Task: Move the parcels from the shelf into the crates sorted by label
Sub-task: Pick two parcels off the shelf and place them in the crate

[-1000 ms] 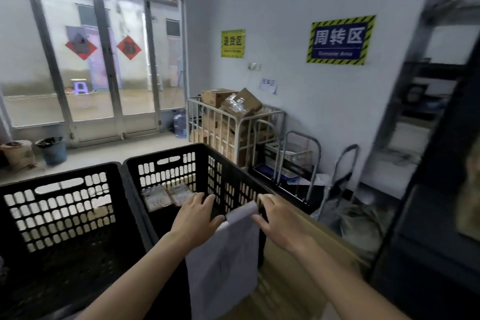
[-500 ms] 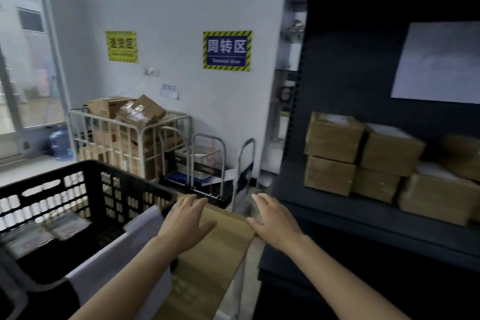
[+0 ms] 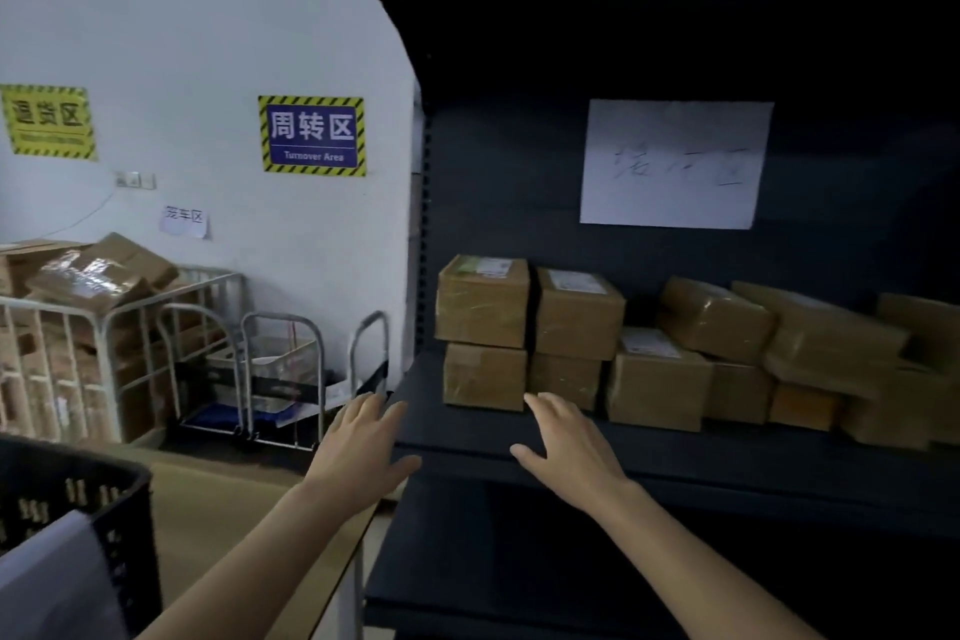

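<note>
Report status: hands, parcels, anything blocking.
Left hand and right hand open, empty, at the shelf front. Parcels stacked on it, untouched. No obstruction seen before nearest stack.

A dark shelf (image 3: 519, 442) fills the right of the frame. Brown parcels (image 3: 657, 379) sit in a row on its middle board, set toward the back. At the row's left end are two stacks of two, side by side: the left stack (image 3: 483, 307) and the second stack (image 3: 579, 314), both with white labels on top. Further right, a pile (image 3: 831, 338) of parcels lies tilted over smaller ones. A white sheet (image 3: 675, 164) is stuck to the back panel above.
</note>
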{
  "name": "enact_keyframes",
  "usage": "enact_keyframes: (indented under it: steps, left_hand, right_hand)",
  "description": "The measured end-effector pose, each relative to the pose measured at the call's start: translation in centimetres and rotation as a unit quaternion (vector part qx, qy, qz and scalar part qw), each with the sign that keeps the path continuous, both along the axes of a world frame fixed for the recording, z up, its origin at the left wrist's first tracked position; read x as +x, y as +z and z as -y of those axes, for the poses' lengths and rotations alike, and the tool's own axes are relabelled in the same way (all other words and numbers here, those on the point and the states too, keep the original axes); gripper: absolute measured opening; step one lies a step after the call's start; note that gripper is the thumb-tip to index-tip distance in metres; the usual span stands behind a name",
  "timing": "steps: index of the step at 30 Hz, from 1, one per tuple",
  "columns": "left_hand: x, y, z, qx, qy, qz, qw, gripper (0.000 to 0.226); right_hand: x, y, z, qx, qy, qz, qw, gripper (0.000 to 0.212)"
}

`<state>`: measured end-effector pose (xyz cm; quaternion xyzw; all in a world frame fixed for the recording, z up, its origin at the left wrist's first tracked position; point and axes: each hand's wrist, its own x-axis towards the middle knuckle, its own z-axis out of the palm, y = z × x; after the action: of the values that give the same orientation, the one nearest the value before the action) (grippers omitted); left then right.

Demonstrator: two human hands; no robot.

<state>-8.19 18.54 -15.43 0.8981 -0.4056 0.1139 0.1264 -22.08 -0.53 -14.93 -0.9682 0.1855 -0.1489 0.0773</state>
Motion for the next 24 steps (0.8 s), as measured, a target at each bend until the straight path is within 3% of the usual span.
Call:
enact_keyframes:
  steps: [14, 24]
  left_hand:
    - [-4.0, 1.0, 12.2, 0.021, 0.009, 0.004, 1.000, 0.066]
    - [-3.5, 0.4, 14.3, 0.044, 0.049, 0.001, 0.998, 0.067]
  right_hand:
    - [-4.6, 0.4, 11.9, 0.019, 0.001, 0.000, 1.000, 0.066]
    - [-3.9, 0.4, 15.3, 0.041, 0.043, 0.024, 0.998, 0.065]
